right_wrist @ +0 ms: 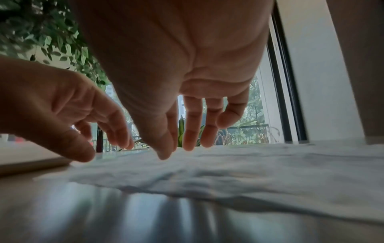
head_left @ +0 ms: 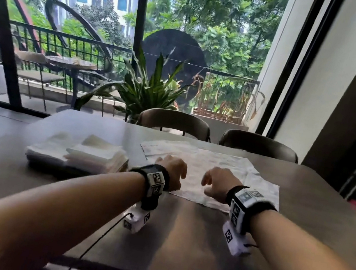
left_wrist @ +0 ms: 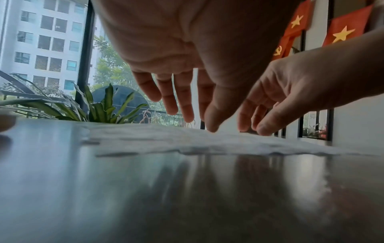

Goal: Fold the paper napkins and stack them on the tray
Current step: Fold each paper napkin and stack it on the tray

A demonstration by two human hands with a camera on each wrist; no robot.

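Both hands, left hand (head_left: 172, 169) and right hand (head_left: 219, 184), hover loose-fingered over the flat napkin (head_left: 208, 171) mid-frame (nothing gripped); next, probably pinch an edge to fold.

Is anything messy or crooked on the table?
A little. The open napkins lie wrinkled and overlap crookedly, their edges not lined up. The folded napkins on the tray are a bit uneven too. Nothing looks spilled or torn.

Unfolded napkin (head_left: 212, 176) flat, folded stack (head_left: 94, 156) on tray (head_left: 48, 165)
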